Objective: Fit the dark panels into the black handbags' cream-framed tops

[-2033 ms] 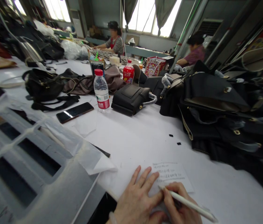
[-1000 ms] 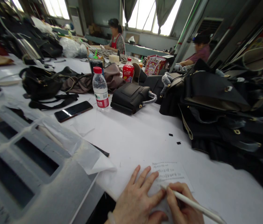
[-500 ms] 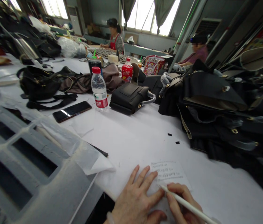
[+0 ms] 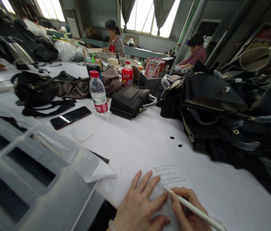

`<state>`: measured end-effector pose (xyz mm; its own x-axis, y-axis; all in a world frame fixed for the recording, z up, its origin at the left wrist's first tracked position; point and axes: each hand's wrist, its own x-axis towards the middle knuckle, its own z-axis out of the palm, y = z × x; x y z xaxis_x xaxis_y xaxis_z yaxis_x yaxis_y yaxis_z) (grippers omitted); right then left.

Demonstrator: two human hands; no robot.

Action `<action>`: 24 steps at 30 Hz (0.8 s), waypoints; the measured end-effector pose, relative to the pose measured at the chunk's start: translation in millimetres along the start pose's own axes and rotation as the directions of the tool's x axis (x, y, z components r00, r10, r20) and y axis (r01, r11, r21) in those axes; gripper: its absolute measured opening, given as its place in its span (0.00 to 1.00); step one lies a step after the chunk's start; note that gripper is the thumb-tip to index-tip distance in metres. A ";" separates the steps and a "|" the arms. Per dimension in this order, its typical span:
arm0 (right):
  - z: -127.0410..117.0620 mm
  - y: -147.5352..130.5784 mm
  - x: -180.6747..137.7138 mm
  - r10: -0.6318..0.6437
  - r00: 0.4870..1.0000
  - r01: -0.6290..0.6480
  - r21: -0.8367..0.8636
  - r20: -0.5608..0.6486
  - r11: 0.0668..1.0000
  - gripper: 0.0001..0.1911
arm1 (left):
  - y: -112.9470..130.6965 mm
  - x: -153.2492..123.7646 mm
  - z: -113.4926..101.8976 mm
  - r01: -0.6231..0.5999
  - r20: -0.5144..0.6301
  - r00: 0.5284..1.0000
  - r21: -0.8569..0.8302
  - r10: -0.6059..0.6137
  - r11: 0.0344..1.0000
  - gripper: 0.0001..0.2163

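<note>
My left hand (image 4: 139, 205) lies flat, fingers spread, on a small white paper slip (image 4: 172, 175) with handwritten lines at the near edge of the white table (image 4: 140, 141). My right hand (image 4: 188, 211) grips a white pen (image 4: 195, 210), its tip touching the slip just below the written lines. Both hands sit close together at the bottom of the view.
A water bottle (image 4: 98, 93), a dark phone (image 4: 70, 117) and a black handbag (image 4: 130, 101) stand mid-table. A heap of black bags (image 4: 222, 109) fills the right. Translucent sheets over a grey frame (image 4: 29, 160) lie left. Two people (image 4: 112, 40) work at the far tables.
The view has drifted a little, shifting everything left. My hands stay on the slip, and the pen tip has moved slightly along the paper.
</note>
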<state>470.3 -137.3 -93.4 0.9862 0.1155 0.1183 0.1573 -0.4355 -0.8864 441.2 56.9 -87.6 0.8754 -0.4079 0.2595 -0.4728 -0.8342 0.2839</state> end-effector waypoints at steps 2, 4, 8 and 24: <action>-0.1 -0.5 -0.6 0.012 1.000 -0.012 -0.006 -0.005 1.000 0.13 | 0.4 0.4 -0.8 -0.002 -0.008 1.000 0.008 0.002 1.000 0.25; -0.1 -0.8 -1.5 0.008 1.000 -0.008 -0.021 0.004 1.000 0.13 | 0.4 0.7 -1.2 -0.003 -0.012 1.000 0.011 0.003 1.000 0.25; 0.1 -0.7 -2.5 -0.005 1.000 0.006 -0.039 0.026 0.999 0.12 | 0.5 0.9 -1.4 -0.004 -0.006 1.000 0.006 0.004 1.000 0.25; 3.5 -1.4 0.0 -0.088 0.994 0.091 -0.054 0.065 0.994 0.11 | -1.1 0.0 1.9 0.008 -0.004 1.000 -0.009 -0.008 1.000 0.25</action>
<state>469.9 -133.6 -93.7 0.9632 0.2113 0.1659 0.2490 -0.4710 -0.8463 442.0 57.1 -89.7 0.8788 -0.3994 0.2612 -0.4666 -0.8342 0.2941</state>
